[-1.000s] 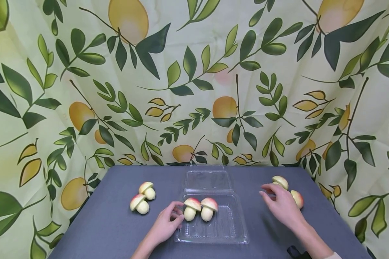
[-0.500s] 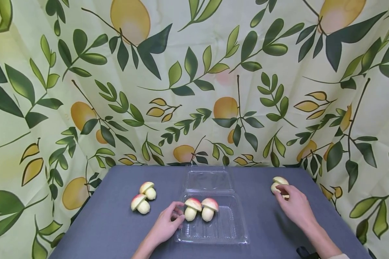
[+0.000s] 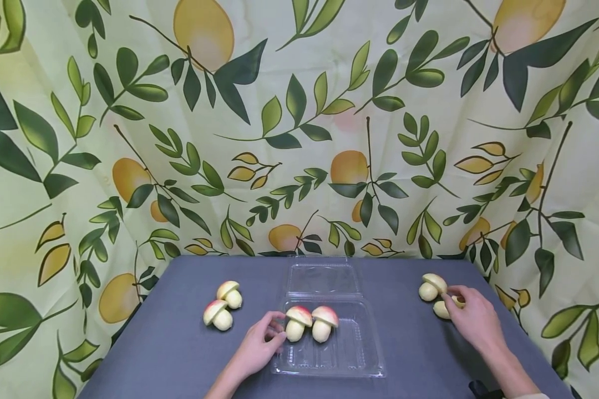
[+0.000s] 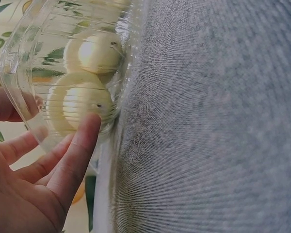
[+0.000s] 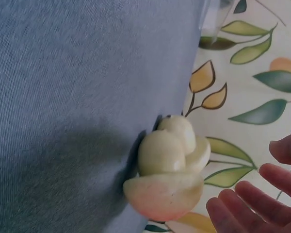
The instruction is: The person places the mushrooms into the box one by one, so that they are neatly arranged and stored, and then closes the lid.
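Observation:
Two toy mushrooms with pink-and-cream caps, a left one [image 3: 295,330] and a right one [image 3: 321,331], lie side by side in a clear plastic clamshell box [image 3: 359,346], its lid open behind. My left hand [image 3: 258,342] is at the box's left side, fingers loosely bent; in the left wrist view one fingertip [image 4: 90,125] lies against the clear wall. At the right, my right hand [image 3: 474,318] hovers over a near mushroom [image 3: 441,310], partly covering it in the head view. Behind that lies a far mushroom [image 3: 432,287]. In the right wrist view the fingers [image 5: 262,201] are spread, apart from the near mushroom.
Two more mushrooms, a front one [image 3: 218,316] and a back one [image 3: 231,295], lie on the grey table [image 3: 179,354] left of the box. A leaf-and-fruit patterned cloth [image 3: 299,138] hangs behind and around the table. A dark object [image 3: 479,389] shows beneath the right wrist.
My right hand has moved rightward from over the far mushroom to the near one, whose stem now shows beside the fingers. My left hand has stayed at the box.

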Action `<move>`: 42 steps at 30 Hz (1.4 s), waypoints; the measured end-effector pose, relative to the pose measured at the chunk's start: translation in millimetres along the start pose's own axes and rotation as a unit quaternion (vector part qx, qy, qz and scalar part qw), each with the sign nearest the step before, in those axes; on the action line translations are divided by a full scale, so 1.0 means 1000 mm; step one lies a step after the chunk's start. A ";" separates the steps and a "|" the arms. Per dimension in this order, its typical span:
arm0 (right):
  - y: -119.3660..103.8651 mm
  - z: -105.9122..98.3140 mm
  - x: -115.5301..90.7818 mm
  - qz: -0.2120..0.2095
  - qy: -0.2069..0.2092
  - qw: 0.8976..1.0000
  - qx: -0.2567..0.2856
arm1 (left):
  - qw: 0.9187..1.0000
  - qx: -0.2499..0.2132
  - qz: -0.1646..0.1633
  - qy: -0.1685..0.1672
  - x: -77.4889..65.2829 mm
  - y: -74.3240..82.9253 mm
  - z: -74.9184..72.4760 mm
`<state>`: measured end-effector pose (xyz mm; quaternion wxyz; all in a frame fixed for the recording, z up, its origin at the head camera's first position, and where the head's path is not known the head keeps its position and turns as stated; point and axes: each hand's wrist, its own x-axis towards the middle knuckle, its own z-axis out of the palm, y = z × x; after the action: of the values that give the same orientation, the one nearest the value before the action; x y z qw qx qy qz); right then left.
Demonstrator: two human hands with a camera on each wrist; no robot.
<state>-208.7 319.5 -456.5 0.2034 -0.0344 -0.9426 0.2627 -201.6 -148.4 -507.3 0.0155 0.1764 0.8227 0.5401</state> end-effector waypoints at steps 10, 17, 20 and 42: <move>0.021 -0.003 0.003 0.056 -0.033 0.998 -0.020 | 1.000 -0.002 0.002 0.000 0.000 -0.001 0.000; 0.036 0.000 0.003 0.078 -0.027 0.996 -0.021 | 1.000 0.000 0.006 0.000 -0.001 0.000 0.000; 0.042 0.002 0.003 0.072 -0.020 0.997 -0.021 | 1.000 0.001 0.010 0.001 -0.001 0.000 0.000; 0.050 0.016 0.001 0.084 -0.032 0.996 0.026 | 1.000 0.011 0.008 0.001 -0.001 0.002 -0.001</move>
<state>-218.2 354.7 -493.9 0.1509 -0.1000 -0.9351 0.3047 -200.3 -148.8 -505.6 0.0080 0.1825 0.8270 0.5317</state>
